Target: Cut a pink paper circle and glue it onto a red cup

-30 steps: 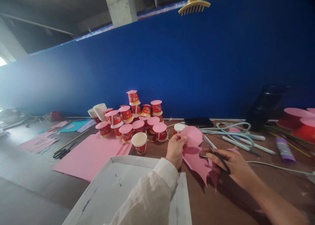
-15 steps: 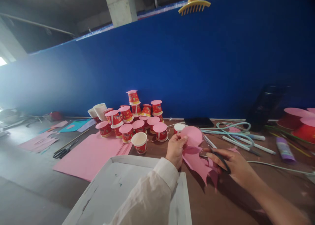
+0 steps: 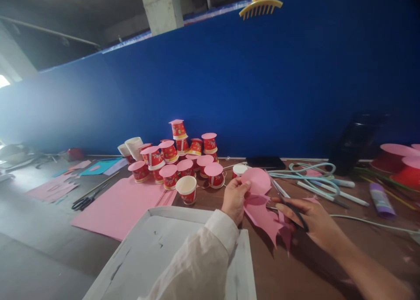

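Observation:
Between its thumb and fingers, my left hand [image 3: 235,200] pinches pink paper [image 3: 256,181], which has a rounded upper part and a ragged, pointed offcut [image 3: 262,217] hanging below. My right hand [image 3: 311,217] is closed around the dark handles of a pair of scissors [image 3: 299,217]. Their blades lie at the paper's right side, partly hidden by it and by my fingers. To the left of my left hand stands an upright red paper cup [image 3: 186,190], with several upside-down cups topped by pink discs [image 3: 169,171] behind it.
A white box lid [image 3: 157,230] lies under my left forearm. Pink sheets [image 3: 127,204] and a second pair of scissors [image 3: 87,201] are at left. A coiled cable [image 3: 315,171], white pens [image 3: 348,194], a purple glue stick [image 3: 381,199] and a dark bottle [image 3: 351,144] are at right.
Hardly anything differs. The whole view has shifted very slightly, while both hands, the paper and the scissors keep the same positions relative to each other.

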Demonstrator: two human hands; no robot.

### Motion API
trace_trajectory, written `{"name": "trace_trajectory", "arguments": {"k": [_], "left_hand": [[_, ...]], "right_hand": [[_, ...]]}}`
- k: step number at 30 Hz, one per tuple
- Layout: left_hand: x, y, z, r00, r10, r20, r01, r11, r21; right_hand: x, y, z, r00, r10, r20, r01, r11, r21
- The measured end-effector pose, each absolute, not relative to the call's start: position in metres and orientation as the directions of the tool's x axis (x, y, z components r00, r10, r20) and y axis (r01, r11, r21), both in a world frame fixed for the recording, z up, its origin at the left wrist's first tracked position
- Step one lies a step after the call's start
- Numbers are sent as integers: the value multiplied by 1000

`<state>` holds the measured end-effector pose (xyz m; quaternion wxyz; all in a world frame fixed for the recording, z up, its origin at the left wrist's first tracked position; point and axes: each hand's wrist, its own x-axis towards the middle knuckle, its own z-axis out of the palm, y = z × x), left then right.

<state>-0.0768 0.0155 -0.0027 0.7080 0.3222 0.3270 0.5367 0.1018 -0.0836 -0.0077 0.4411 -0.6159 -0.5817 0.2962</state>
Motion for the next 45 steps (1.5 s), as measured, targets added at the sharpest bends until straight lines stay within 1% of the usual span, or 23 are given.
{"name": "trace_trajectory", "arguments": {"k": [12,20,24,27,29,32,34,39,45], "left_hand": [[-77,16,-3,212,969,-124,-555,224,801],[-77,17,-5,217,970,-108,-567,215,795],[-78,17,-6,214,971,-105,-572,212,792],[-78,18,-6,209,973,-102,-566,205,798],[-78,18,-6,206,973,-107,-562,207,801],[-78,17,-5,205,972,-115,-565,214,797],[-78,16,-4,208,971,-115,-576,216,788],[-77,13,-1,210,970,-120,-602,225,766],[-77,14,-2,220,969,-115,-597,227,770]], "right_hand": [[95,-90,1,159,975,154,417,75,-906],[84,-95,7,190,954,231,464,120,-878],[87,-93,6,203,953,227,471,108,-875],[91,-92,4,160,962,223,494,118,-861],[94,-91,2,166,963,214,494,107,-863],[99,-87,-4,206,962,178,478,60,-876],[102,-85,-9,185,971,149,476,44,-878],[108,-80,-19,137,981,137,485,54,-873],[105,-81,-16,139,979,150,477,66,-876]]}}
